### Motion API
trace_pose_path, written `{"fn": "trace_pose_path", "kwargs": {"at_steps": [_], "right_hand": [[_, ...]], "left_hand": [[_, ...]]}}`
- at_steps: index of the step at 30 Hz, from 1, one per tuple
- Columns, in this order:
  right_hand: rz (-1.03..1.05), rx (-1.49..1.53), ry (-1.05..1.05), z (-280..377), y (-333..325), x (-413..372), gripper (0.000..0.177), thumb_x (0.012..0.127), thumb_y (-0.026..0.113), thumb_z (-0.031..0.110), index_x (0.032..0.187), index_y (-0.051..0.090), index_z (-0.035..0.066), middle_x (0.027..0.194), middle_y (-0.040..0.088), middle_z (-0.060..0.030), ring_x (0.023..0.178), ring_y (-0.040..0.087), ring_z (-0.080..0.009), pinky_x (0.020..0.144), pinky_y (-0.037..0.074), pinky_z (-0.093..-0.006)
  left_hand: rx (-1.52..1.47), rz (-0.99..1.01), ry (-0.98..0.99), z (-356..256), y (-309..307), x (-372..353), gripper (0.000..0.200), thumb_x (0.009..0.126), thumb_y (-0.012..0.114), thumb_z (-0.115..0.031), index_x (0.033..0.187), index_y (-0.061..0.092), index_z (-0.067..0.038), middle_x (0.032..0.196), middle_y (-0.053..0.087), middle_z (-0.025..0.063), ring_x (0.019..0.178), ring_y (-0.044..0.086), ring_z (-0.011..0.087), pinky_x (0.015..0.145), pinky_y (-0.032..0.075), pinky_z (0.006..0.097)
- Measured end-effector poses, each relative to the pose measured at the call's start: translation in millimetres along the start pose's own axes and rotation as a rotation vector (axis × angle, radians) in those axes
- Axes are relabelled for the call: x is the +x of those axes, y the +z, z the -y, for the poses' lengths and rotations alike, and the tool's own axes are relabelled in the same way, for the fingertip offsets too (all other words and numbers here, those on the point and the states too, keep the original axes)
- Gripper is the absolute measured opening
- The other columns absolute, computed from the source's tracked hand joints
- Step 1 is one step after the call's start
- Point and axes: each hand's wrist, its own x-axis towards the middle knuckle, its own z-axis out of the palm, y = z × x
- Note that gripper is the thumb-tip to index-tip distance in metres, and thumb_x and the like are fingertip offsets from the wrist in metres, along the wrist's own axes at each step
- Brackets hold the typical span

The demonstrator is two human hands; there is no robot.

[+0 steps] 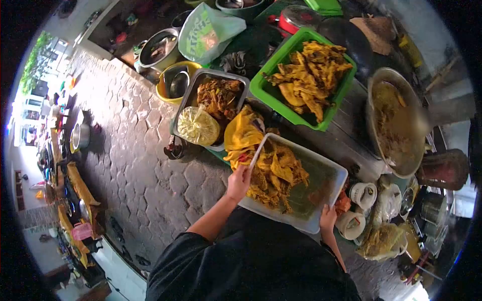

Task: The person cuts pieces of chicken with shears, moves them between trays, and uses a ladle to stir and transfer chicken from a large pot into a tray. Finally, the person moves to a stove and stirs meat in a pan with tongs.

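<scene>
White tray (329, 175) of yellow food (278, 173) sat at the frame's centre, left hand (239, 183) curled its fingers round the left rim, right hand (328, 218) gripped the lower-right corner, green tub (266, 95) stood upper right.

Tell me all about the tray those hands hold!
It's a shallow rectangular tray, cloudy and plastic-looking, with rounded corners and raised rim. Yellow chicken pieces heap toward its left; elsewhere its greenish bottom shows. It's diagonal before the black shirt: left grip at one end, right grip at the near right corner.
</scene>
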Motion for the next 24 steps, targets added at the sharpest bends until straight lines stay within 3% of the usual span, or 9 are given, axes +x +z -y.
{"fn": "trace_pose_path", "kwargs": {"at_steps": [3,5,7,9,13,16,19,21,24], "right_hand": [[0.014,-0.028,-0.007,-3,-4,0,0.050,0.094,0.040,0.037,0.114,0.050,-0.008,0.109,0.056,-0.0280,0.096,0.054,-0.0453,0.083,0.043,-0.0478],[0.004,0.029,-0.191,-23,1,-7,0.050,0.094,0.039,0.036,0.116,0.050,-0.007,0.107,0.057,-0.0275,0.092,0.056,-0.0441,0.078,0.045,-0.0487],[-0.089,-0.094,-0.201,-23,8,-7,0.047,0.095,0.038,0.033,0.117,0.050,-0.007,0.105,0.058,-0.0260,0.090,0.056,-0.0414,0.076,0.045,-0.0469],[-0.001,0.093,-0.022,-13,6,-6,0.044,0.096,0.038,0.031,0.115,0.051,-0.006,0.102,0.059,-0.0238,0.088,0.056,-0.0389,0.075,0.044,-0.0460],[-0.073,0.089,0.081,10,7,1,0.047,0.096,0.037,0.034,0.116,0.051,-0.006,0.098,0.059,-0.0214,0.087,0.056,-0.0379,0.075,0.043,-0.0452],[-0.204,-0.013,-0.131,3,8,7,0.048,0.096,0.038,0.036,0.117,0.051,-0.005,0.096,0.060,-0.0193,0.083,0.057,-0.0373,0.072,0.044,-0.0453],[-0.096,0.015,-0.088,-10,11,8,0.050,0.096,0.037,0.036,0.117,0.049,-0.007,0.101,0.059,-0.0233,0.088,0.057,-0.0383,0.073,0.044,-0.0452],[-0.263,-0.163,-0.153,-20,19,9,0.051,0.096,0.038,0.036,0.115,0.049,-0.010,0.105,0.057,-0.0274,0.092,0.057,-0.0393,0.073,0.044,-0.0443],[-0.211,0.046,-0.107,2,11,8,0.053,0.095,0.039,0.037,0.114,0.049,-0.011,0.106,0.057,-0.0291,0.093,0.057,-0.0403,0.073,0.044,-0.0431]], "left_hand": [[0.001,0.010,0.014,-1,4,5,0.008,0.083,0.059,-0.007,0.082,0.052,-0.003,0.064,0.056,0.0155,0.058,0.057,0.0331,0.051,0.044,0.0383],[0.013,0.011,0.044,-2,6,9,0.009,0.082,0.060,-0.009,0.082,0.053,-0.003,0.066,0.056,0.0158,0.059,0.056,0.0341,0.051,0.043,0.0396],[0.010,0.012,0.062,-5,11,21,0.010,0.082,0.059,-0.009,0.082,0.052,-0.003,0.065,0.054,0.0163,0.060,0.055,0.0361,0.052,0.043,0.0421],[-0.007,0.017,0.156,-6,16,37,0.011,0.083,0.059,-0.010,0.082,0.052,-0.003,0.066,0.053,0.0172,0.062,0.055,0.0379,0.054,0.043,0.0441],[-0.010,0.090,0.241,-5,17,59,0.010,0.085,0.057,-0.005,0.093,0.053,0.000,0.075,0.057,0.0182,0.067,0.056,0.0381,0.056,0.045,0.0418],[-0.023,0.126,0.194,-5,17,60,0.009,0.085,0.056,-0.005,0.092,0.053,0.000,0.074,0.055,0.0175,0.069,0.056,0.0375,0.058,0.045,0.0410],[-0.035,0.169,0.129,-7,14,60,0.011,0.084,0.058,-0.007,0.091,0.054,0.000,0.075,0.054,0.0168,0.070,0.056,0.0368,0.060,0.045,0.0406],[-0.040,0.191,0.090,-13,8,64,0.012,0.083,0.060,-0.008,0.091,0.054,0.000,0.078,0.054,0.0166,0.070,0.055,0.0364,0.061,0.046,0.0404],[0.165,0.154,0.302,-23,-17,87,0.017,0.080,0.061,-0.009,0.095,0.058,-0.002,0.088,0.055,0.0155,0.077,0.055,0.0337,0.066,0.048,0.0398]]}}
